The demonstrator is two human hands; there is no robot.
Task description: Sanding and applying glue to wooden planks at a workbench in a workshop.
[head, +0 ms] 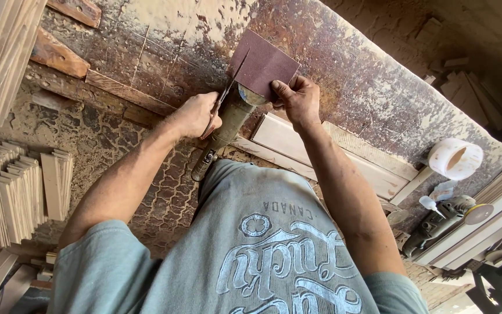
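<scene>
Head view: I see the right hand [298, 100] pinching the near edge of a maroon sandpaper sheet [264, 63], thumb on top, fingers curled under. Sheet lies over the round head of an olive-green air sander [230, 119], which stands tilted between both hands above the stained workbench [350, 64]. Left hand [196, 115] is closed around scissors [223, 100], blades pointing up along the sheet's left edge and touching it; handles mostly buried in the fist, so I take them for scissors, not certain. Sander's hose fitting [203, 166] hangs down toward the grey T-shirt [251, 232].

No containers in sight. Just beside the right wrist, pale wooden panels [321, 148] lie flat on the bench. Farther right: a white tape roll [455, 158], a small white squeeze bottle [428, 203], a grey power tool with a disc [448, 218]. Left side: stacks of thin wood slats [13, 186], and brown wood offcuts [59, 55] up top. Floor is patterned tile [164, 197].

Sander's pad is hidden under the sheet. Slat piles and the right-hand tool are cut off by the frame edges. Top right corner is dark, hard to read.
</scene>
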